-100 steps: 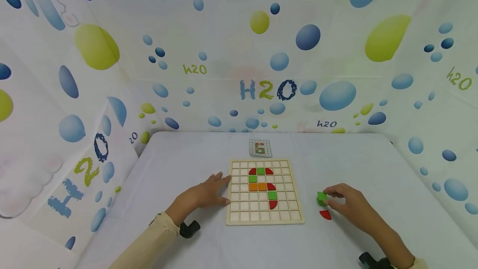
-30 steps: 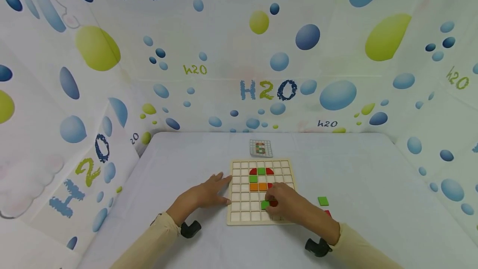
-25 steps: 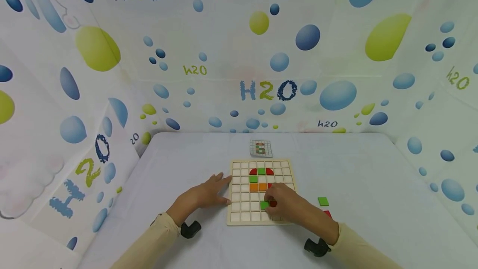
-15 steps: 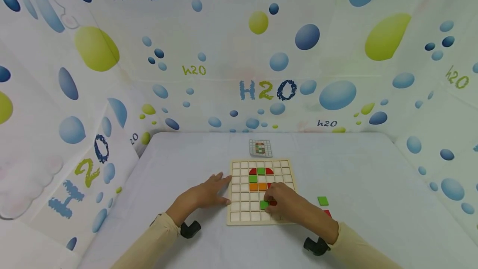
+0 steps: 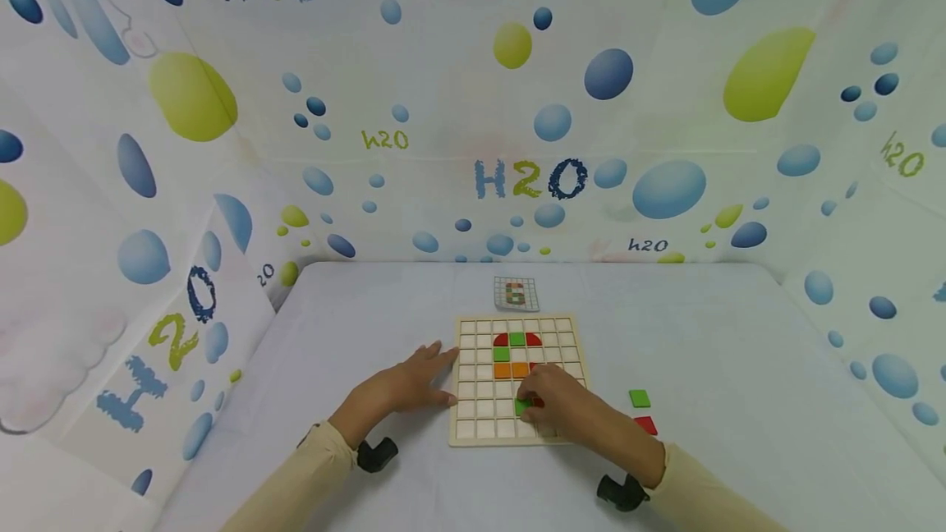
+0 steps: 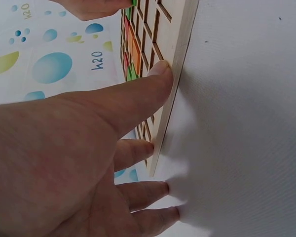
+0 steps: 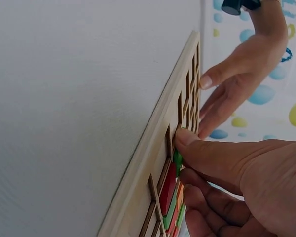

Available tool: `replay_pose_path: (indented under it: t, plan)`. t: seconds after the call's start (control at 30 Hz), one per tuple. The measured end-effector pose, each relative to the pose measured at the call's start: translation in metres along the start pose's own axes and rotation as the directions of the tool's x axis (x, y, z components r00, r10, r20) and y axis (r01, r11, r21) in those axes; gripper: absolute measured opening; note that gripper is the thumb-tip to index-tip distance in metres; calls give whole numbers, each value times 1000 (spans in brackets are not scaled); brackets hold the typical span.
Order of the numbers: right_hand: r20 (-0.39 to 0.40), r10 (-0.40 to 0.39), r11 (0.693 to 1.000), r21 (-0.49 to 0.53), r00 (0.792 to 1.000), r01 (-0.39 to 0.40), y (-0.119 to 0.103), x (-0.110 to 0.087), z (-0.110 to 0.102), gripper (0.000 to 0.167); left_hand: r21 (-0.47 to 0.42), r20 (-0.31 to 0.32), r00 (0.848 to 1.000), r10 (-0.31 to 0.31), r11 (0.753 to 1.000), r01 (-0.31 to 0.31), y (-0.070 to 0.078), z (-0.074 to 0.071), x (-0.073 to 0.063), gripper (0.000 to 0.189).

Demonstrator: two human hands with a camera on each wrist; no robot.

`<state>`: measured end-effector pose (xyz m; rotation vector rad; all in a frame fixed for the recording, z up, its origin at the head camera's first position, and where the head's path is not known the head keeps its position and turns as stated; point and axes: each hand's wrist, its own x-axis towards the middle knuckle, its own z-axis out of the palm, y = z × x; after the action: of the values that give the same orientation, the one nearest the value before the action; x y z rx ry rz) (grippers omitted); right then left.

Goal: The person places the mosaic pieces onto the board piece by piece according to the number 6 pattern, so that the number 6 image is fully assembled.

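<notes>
A wooden grid board (image 5: 475, 429) lies on the white table, with red, green and orange tiles in some of its cells. My left hand (image 5: 405, 382) rests along the board's left side, fingers spread; in the left wrist view its thumb (image 6: 145, 94) touches the rim. Over the lower middle of the grid, my right hand (image 5: 565, 405) pinches a green square tile (image 5: 521, 407) at a cell. Seen from the right wrist, this green tile (image 7: 177, 159) sits by the thumb, beside a red quarter-round tile (image 7: 167, 189). Fingers hide some of the tiles nearby.
To the right of the board, a loose green tile (image 5: 639, 398) and a red tile (image 5: 646, 425) lie on the cloth. Behind the board is a small pattern card (image 5: 516, 294) with a coloured figure. Patterned sheeting (image 5: 443, 89) surrounds the table.
From the loose tiles at right, my right hand has come left over the board with a green tile, then shifted only slightly. The left hand has stayed in place.
</notes>
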<state>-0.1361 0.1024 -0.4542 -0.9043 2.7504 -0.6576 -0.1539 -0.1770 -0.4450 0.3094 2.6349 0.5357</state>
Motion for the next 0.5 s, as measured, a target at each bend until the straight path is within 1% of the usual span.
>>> replay_pose_path:
  t: [0.17,0.3,0.43,0.5]
  plan:
    - [-18,-32,999,-13,999,31,1,-2,1,23,-1,-2,1000,0,1000,0,0,-1,-1,86]
    - [-25,-36,999,-6,999,36,2,-3,2,24,-4,-4,1000,7,1000,-7,0,-1,-1,86]
    - [-29,-13,1000,25,999,14,6,-5,1,27,-2,-6,1000,11,1000,-11,-1,0,0,86]
    - [-36,30,998,65,999,-27,9,-7,-2,28,-1,-6,1000,15,1000,-15,-1,1,0,86]
